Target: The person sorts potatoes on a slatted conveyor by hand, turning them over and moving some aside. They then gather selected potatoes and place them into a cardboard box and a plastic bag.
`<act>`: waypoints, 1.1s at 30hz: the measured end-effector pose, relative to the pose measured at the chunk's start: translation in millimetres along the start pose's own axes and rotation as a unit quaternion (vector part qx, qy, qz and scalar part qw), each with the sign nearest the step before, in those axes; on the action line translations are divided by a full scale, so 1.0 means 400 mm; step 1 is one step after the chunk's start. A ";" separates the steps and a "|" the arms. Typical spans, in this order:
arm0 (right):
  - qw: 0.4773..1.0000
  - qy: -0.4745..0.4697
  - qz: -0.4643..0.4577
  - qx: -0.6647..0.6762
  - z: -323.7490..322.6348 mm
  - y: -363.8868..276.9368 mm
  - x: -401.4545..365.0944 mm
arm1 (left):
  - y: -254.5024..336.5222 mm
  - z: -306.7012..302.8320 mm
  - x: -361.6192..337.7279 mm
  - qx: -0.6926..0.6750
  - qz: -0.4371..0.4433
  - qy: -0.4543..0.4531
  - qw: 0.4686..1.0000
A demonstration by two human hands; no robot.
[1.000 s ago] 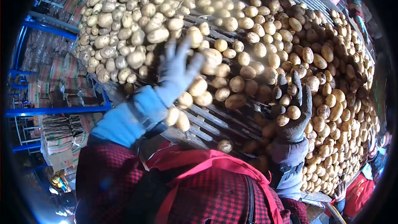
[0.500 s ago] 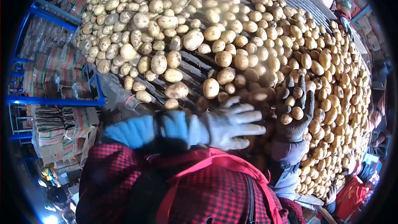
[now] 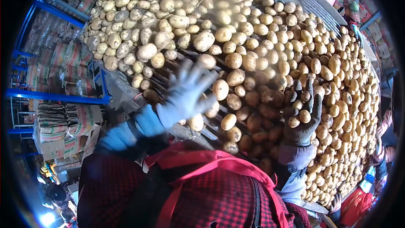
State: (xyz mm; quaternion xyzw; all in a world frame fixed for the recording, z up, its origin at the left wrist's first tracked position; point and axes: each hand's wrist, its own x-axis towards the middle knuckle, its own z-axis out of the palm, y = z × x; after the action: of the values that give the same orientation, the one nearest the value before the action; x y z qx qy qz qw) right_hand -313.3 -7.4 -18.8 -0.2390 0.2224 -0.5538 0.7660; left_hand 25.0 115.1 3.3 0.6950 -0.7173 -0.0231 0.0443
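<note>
My left hand (image 3: 182,97), in a pale work glove smeared by motion, is over the left part of the potatoes with its fingers spread. A few potatoes (image 3: 220,89) lie just beyond its fingertips. Further right, my right hand (image 3: 301,132) wears a dark, dirty glove and lies palm up among the heap. Small potatoes (image 3: 304,116) rest in its palm and against its partly raised fingers.
Potatoes cover most of the slatted surface (image 3: 325,10), whose dark slats show in gaps. Blue metal racks (image 3: 59,96) with stacked cardboard (image 3: 52,133) stand at left. Another person's gloved hand (image 3: 356,31) is at the upper right edge; more people are at the lower right.
My left hand has swung left and away from my body, and several potatoes near it have shifted. My right hand stays nearly in place with its small potatoes.
</note>
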 end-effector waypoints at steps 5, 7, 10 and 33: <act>0.997 -0.055 0.025 0.048 -0.032 0.000 0.010 | -0.022 -0.085 0.062 -0.219 0.143 0.142 0.955; 0.999 -0.019 -0.035 -0.024 0.013 0.019 0.000 | -0.121 -0.129 0.100 -0.092 0.080 0.218 0.968; 0.978 0.028 -0.110 -0.175 0.021 0.030 -0.007 | -0.256 -0.063 0.109 0.074 -0.165 0.161 0.970; 0.976 0.054 -0.033 -0.208 -0.054 -0.047 -0.168 | -0.311 -0.036 0.233 0.222 -0.163 -0.115 0.954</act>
State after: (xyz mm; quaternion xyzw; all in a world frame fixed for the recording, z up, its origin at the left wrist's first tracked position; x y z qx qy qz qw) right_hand -360.0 49.1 -19.2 -0.3700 0.3657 -0.5328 0.6674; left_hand 147.4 18.2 8.9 0.7873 -0.5817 0.0497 -0.1983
